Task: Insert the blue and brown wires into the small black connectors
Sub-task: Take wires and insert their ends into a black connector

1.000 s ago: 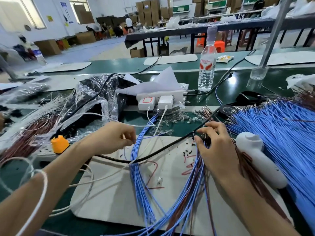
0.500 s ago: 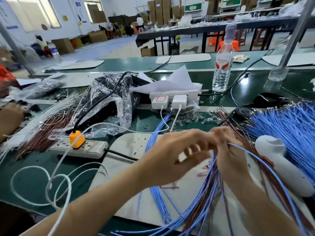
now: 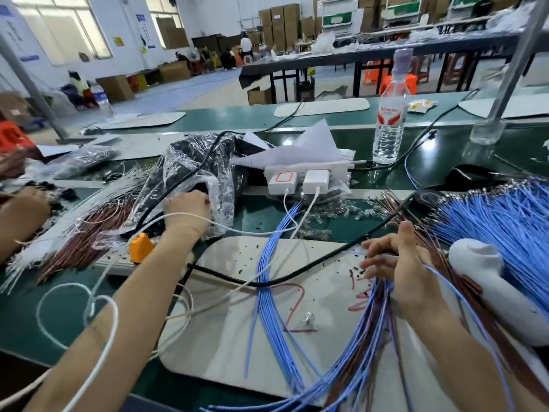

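Gripping the wires [image 3: 372,310], right hand [image 3: 398,263] curled round the bundle.
Left hand [image 3: 187,209] sat at the bag [image 3: 190,162] mouth; its fingers hidden, grip unclear.

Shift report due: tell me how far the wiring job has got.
Done: nothing finished shows clearly. In hand: the right hand grips a wire bundle; the left hand reaches into the plastic bag. Left: the big pile of loose blue wires.

I work on a factory floor. Beyond my left hand [image 3: 185,208] stretch long green workbenches [image 3: 237,118] and stacked cardboard boxes [image 3: 283,25]. Blue wires [image 3: 511,221] pile beside my right hand [image 3: 398,263].
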A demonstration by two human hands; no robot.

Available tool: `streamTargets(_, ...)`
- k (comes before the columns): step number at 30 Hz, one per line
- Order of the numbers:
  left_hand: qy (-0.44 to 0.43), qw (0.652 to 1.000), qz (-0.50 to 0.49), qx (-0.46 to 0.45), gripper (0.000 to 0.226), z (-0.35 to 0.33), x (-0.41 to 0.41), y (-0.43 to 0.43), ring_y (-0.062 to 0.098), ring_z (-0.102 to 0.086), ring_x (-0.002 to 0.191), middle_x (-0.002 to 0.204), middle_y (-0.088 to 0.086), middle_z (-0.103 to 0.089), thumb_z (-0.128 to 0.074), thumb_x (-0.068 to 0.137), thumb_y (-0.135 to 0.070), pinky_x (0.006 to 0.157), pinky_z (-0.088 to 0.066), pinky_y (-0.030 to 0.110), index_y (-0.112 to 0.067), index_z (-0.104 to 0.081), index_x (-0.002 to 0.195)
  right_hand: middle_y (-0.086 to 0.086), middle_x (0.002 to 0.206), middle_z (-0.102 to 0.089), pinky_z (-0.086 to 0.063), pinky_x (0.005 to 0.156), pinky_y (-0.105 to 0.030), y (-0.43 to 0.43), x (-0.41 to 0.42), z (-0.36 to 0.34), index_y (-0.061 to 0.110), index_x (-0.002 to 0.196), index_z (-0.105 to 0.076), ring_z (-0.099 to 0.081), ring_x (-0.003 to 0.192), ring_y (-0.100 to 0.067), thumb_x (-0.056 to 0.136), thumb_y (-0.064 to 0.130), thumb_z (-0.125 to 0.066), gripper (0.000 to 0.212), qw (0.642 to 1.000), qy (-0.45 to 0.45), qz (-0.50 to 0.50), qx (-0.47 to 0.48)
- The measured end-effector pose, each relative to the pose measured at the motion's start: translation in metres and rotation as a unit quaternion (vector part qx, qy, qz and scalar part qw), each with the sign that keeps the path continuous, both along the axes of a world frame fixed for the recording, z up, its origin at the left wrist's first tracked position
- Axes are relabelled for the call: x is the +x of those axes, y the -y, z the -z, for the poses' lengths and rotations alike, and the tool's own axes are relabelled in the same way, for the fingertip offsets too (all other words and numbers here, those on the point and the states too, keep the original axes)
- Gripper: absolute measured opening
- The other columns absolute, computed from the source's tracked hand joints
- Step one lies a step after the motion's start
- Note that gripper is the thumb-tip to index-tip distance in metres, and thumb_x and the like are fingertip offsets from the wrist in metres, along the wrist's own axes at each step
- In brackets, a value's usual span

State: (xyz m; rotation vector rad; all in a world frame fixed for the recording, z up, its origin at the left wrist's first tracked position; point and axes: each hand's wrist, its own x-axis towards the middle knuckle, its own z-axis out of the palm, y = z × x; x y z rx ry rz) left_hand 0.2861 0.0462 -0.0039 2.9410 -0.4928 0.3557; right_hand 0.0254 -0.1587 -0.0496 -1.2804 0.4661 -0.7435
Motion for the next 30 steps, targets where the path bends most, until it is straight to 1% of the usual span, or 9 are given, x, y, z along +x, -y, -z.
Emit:
streamTargets(5, -0.126, 0.990, 0.038, 0.055, 0.021, 0.009, 0.014, 0.014, 0.037, -0.059, 0.103, 0.111, 0.024, -0.063, -0.054, 0.089, -0.006, 0.085, -0.047, 0.040, 0.001, -0.060, 0.108, -0.013, 0.063, -0.068, -0.055, 0.052, -0.023, 0.008, -0.003, 0.001, 0.003, 0.063, -0.057, -0.065, 0.054, -0.023, 0.095, 0.039, -0.047, 0.050, 1.000, 0.013, 0.004, 0.027)
streamTargets(9, -0.102, 0.994, 0.042, -0.019, 0.021, 0.014, 0.011, 0.005, 0.036, -0.059, 0.098, 0.103, 0.022, -0.064, -0.066, 0.084, -0.012, 0.080, -0.048, 0.040, -0.002, -0.064, 0.102, -0.004, 0.068, -0.069, -0.054, 0.068, -0.019, 0.015, -0.002, 0.006, 0.008, 0.072, -0.064, -0.064, 0.067, -0.018, 0.085, -0.001, -0.063, 0.016, 0.999, -0.006, 0.024, -0.037)
streamTargets(14, 0.031, 0.997, 0.029, 0.069, 0.034, -0.019, -0.032, -0.013, 0.027, -0.059, 0.085, 0.098, 0.012, -0.062, -0.062, 0.088, -0.046, 0.071, -0.048, 0.035, -0.013, -0.068, 0.089, -0.002, 0.070, -0.071, -0.053, 0.068, -0.015, 0.017, -0.005, -0.006, 0.007, 0.073, -0.060, -0.066, 0.066, -0.011, 0.084, -0.018, -0.049, 0.030, 0.995, 0.086, 0.023, 0.053)
streamTargets(18, -0.223, 0.949, 0.194, 0.107, 0.034, -0.028, -0.102, -0.034, 0.003, -0.055, 0.055, 0.061, -0.009, -0.062, -0.063, 0.083, -0.055, 0.054, -0.043, 0.022, -0.025, -0.065, 0.067, 0.003, 0.066, -0.069, -0.052, 0.066, -0.013, 0.019, -0.007, -0.010, 0.010, 0.078, -0.056, -0.064, 0.062, -0.006, 0.091, -0.013, -0.045, 0.029, 0.989, 0.117, 0.061, 0.063)
streamTargets(20, -0.357, 0.880, 0.314, -0.003, 0.024, -0.022, -0.137, -0.016, -0.001, -0.052, 0.049, 0.058, -0.013, -0.061, -0.065, 0.086, -0.044, 0.051, -0.042, 0.015, -0.025, -0.066, 0.072, 0.004, 0.064, -0.068, -0.051, 0.063, -0.012, 0.020, -0.008, -0.013, 0.010, 0.080, -0.056, -0.062, 0.059, -0.005, 0.092, -0.012, -0.044, 0.028, 0.988, 0.123, 0.071, 0.066)
streamTargets(23, -0.383, 0.805, 0.388, -0.234, 0.003, -0.007, -0.161, 0.040, 0.007, -0.060, 0.052, 0.060, -0.005, -0.065, -0.069, 0.086, -0.016, 0.057, -0.048, 0.016, -0.018, -0.069, 0.083, 0.002, 0.065, -0.068, -0.052, 0.060, -0.014, 0.016, -0.010, -0.013, 0.009, 0.082, -0.058, -0.062, 0.058, -0.008, 0.094, -0.009, -0.045, 0.025, 0.989, 0.112, 0.078, 0.050)
streamTargets(25, -0.393, 0.750, 0.386, -0.365, 0.009, 0.002, -0.168, 0.080, 0.008, -0.064, 0.058, 0.065, -0.003, -0.067, -0.070, 0.083, -0.002, 0.062, -0.052, 0.017, -0.007, -0.069, 0.090, 0.000, 0.066, -0.068, -0.054, 0.057, -0.018, 0.012, -0.010, -0.012, 0.010, 0.080, -0.058, -0.064, 0.056, -0.013, 0.095, -0.007, -0.043, 0.027, 0.991, 0.100, 0.079, 0.039)
streamTargets(28, -0.288, 0.759, 0.376, -0.447, 0.020, 0.017, -0.172, 0.116, 0.001, -0.066, 0.068, 0.079, -0.002, -0.070, -0.075, 0.077, -0.001, 0.067, -0.050, 0.013, -0.003, -0.072, 0.096, -0.002, 0.066, -0.068, -0.055, 0.059, -0.021, 0.010, -0.012, -0.012, 0.020, 0.069, -0.064, -0.068, 0.059, -0.018, 0.091, -0.006, -0.045, 0.038, 0.993, 0.063, 0.096, -0.027)
streamTargets(30, -0.209, 0.771, 0.390, -0.459, 0.026, 0.031, -0.170, 0.121, 0.008, -0.068, 0.079, 0.091, 0.002, -0.071, -0.076, 0.076, -0.005, 0.075, -0.054, 0.020, -0.006, -0.073, 0.102, -0.003, 0.070, -0.070, -0.055, 0.066, -0.024, 0.011, -0.013, -0.012, 0.023, 0.072, -0.068, -0.069, 0.067, -0.017, 0.084, 0.005, -0.055, 0.025, 0.985, 0.004, 0.110, -0.130)
